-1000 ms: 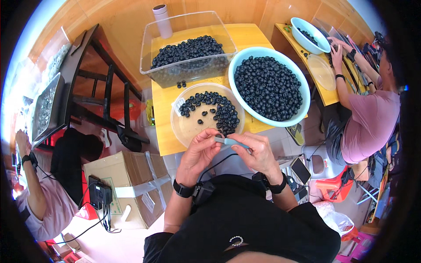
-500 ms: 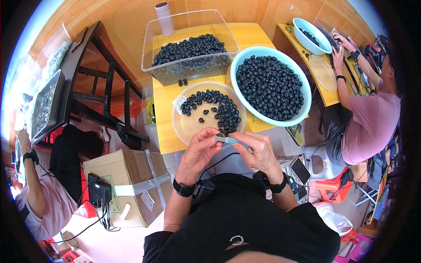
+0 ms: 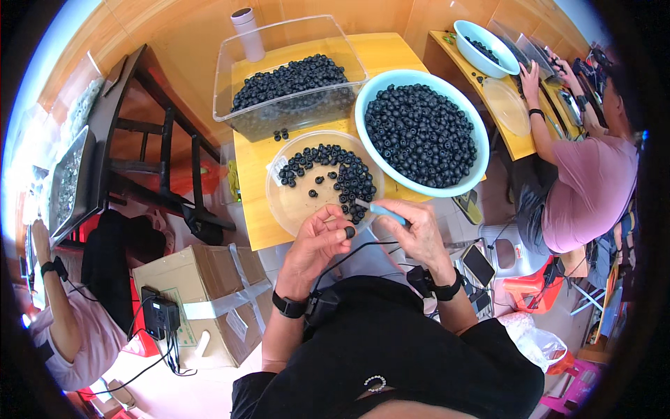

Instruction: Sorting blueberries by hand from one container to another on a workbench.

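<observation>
My left hand [image 3: 319, 244] is closed, pinching one small round black part [image 3: 350, 232] between thumb and fingertips. My right hand [image 3: 415, 234] grips a small knife-like tool with a light blue handle [image 3: 388, 212] and a short grey blade [image 3: 362, 203]. The blade points left over the near right edge of a round clear plastic lid [image 3: 279, 209], apart from the part in my left hand. On that lid lie many loose black parts [image 3: 359, 178], round with a hole, heaped along its far and right sides. A few sit singly near its middle.
A clear rectangular bin [image 3: 293, 129] and a light blue basin [image 3: 483, 164], both holding black parts, stand on the yellow table [image 3: 255, 234]. A thermos [image 3: 248, 35] stands behind. Other people work at left and right. A cardboard box [image 3: 209, 279] sits to the left; a black cable crosses below my hands.
The blade and the black part were together between my hands; now they are apart. My left hand has lowered slightly and turned the part outward. The view has shifted a little.
</observation>
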